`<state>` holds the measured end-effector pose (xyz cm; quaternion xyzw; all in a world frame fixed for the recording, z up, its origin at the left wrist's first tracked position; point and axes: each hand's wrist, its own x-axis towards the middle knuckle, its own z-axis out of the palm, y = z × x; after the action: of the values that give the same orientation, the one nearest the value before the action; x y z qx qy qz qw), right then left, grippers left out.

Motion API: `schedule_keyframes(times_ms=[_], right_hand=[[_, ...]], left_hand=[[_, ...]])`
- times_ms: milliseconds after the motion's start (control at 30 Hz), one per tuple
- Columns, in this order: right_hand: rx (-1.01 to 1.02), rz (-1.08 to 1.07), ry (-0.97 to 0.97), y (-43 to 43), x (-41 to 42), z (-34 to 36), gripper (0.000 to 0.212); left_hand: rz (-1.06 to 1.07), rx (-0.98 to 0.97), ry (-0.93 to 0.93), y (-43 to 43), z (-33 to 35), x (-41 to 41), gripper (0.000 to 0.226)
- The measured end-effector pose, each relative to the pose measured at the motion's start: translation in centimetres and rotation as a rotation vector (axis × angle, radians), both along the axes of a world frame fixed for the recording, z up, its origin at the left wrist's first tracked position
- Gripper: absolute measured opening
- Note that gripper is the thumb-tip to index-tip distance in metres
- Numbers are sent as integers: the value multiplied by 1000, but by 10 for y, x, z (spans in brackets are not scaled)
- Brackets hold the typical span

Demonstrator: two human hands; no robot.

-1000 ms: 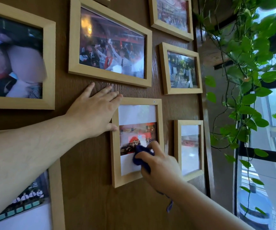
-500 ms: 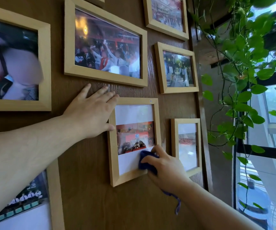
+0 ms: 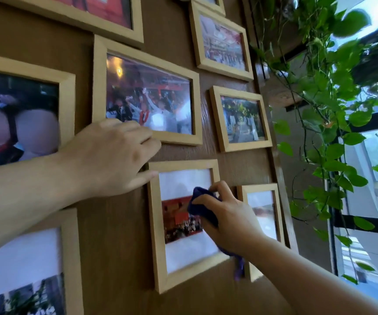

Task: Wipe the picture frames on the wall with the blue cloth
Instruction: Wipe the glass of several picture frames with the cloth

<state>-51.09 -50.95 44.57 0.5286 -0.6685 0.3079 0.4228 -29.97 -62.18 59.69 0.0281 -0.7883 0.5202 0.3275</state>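
Observation:
Several light wooden picture frames hang on a brown wood wall. My right hand [image 3: 226,220] grips the blue cloth [image 3: 200,206] and presses it against the glass of the small upright frame [image 3: 157,226], at the right side of its photo. A tail of the cloth [image 3: 239,268] hangs below my wrist. My left hand [image 3: 113,155] rests flat on the wall at that frame's upper left corner, thumb touching the frame's edge, fingers overlapping the bottom rail of the larger landscape frame [image 3: 147,96] above.
More frames surround it: a narrow frame [image 3: 263,208] to its right, a medium frame [image 3: 240,118] above that, a big frame [image 3: 24,110] at left. A trailing green vine [image 3: 333,105] hangs at right beside a window [image 3: 376,155].
My right hand slid the cloth up the glass, from the lower part of the small frame to its upper half. My left hand's fingers curled a little. The camera tilted, so everything sits lower.

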Motion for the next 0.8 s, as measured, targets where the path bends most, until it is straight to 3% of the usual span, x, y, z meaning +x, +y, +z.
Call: schedule_keyframes(times_ms=[200, 367, 500, 667, 800], right_hand=[[-220, 97, 121, -19, 35, 106, 37], [-327, 187, 101, -38, 48, 193, 36], [-371, 192, 127, -59, 63, 231, 35], [-350, 165, 193, -88, 83, 246, 33], [-346, 125, 233, -90, 76, 248, 33]], left_hand=[[51, -29, 137, -8, 46, 15, 69], [227, 51, 271, -23, 68, 26, 113], [421, 167, 303, -31, 70, 26, 126], [464, 150, 306, -41, 66, 27, 128], [346, 172, 341, -46, 64, 26, 119]])
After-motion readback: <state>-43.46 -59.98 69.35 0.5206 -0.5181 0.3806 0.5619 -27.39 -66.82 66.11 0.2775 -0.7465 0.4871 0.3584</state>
